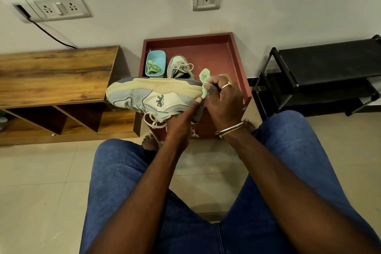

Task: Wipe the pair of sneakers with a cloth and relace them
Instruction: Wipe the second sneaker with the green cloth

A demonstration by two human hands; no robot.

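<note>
cloth in right hand, at sneaker heel

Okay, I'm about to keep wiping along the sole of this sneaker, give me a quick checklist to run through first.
1. Left hand grips the held sneaker at its heel end: ok.
2. Right hand pinches the green cloth: ok.
3. Green cloth touches the sole edge at the heel: ok.
4. Laces hang below, away from the sole being wiped: ok.
5. Cloth damp enough: cannot tell.
6. Other sneaker waits in the red tray, with a spare cloth in the blue container beside it: ok.
</note>
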